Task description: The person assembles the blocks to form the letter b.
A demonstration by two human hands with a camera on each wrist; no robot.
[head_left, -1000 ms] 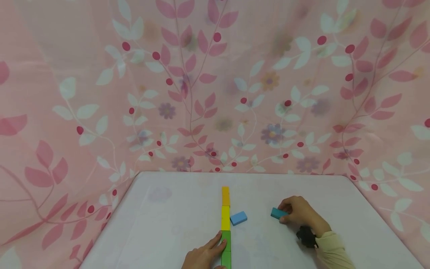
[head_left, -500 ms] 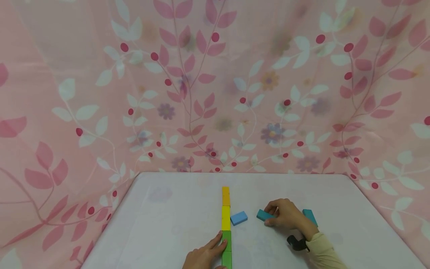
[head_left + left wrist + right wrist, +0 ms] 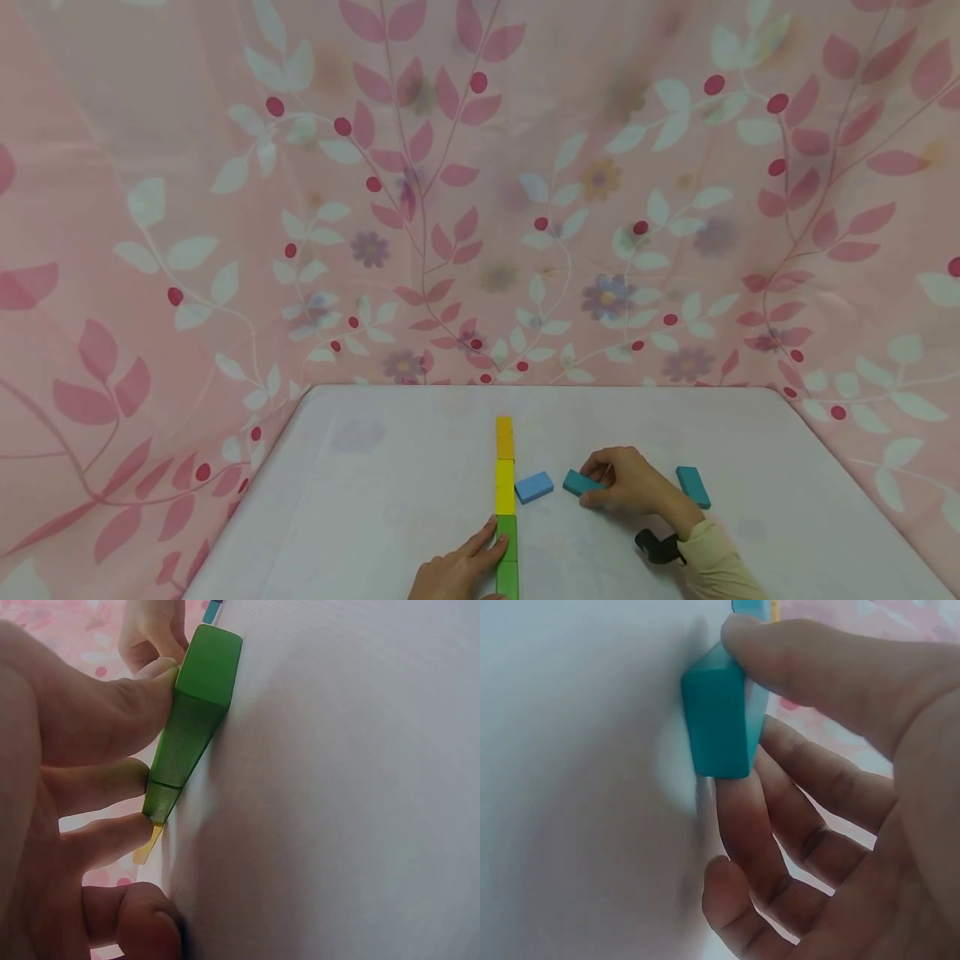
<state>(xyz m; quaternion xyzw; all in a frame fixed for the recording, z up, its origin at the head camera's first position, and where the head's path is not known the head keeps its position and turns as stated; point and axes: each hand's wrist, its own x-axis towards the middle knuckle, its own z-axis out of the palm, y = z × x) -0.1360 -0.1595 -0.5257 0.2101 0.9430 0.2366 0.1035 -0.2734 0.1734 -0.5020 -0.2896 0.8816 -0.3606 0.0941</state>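
Note:
A straight row of blocks runs away from me on the white table: green blocks (image 3: 507, 542) nearest, then a yellow block (image 3: 505, 487) and an orange-yellow block (image 3: 504, 437). My left hand (image 3: 453, 571) rests against the left side of the green blocks, fingers fairly straight; the left wrist view shows thumb and fingertips touching the near green block (image 3: 210, 664). Right of the row, my right hand (image 3: 630, 483) pinches a teal block (image 3: 716, 724) between thumb and fingers, low over the table. Between it and the row lies a light blue block (image 3: 534, 487), slanted, close to the yellow one.
Another teal block (image 3: 693, 487) lies to the right, beyond my right wrist. The white table (image 3: 375, 467) ends at a back edge before a pink floral curtain (image 3: 480, 208). A black band (image 3: 657, 547) hangs at my right wrist.
My right hand has moved left with the teal block, closer to the light blue block. The other teal block behind the hand has come into sight. My left hand stays put.

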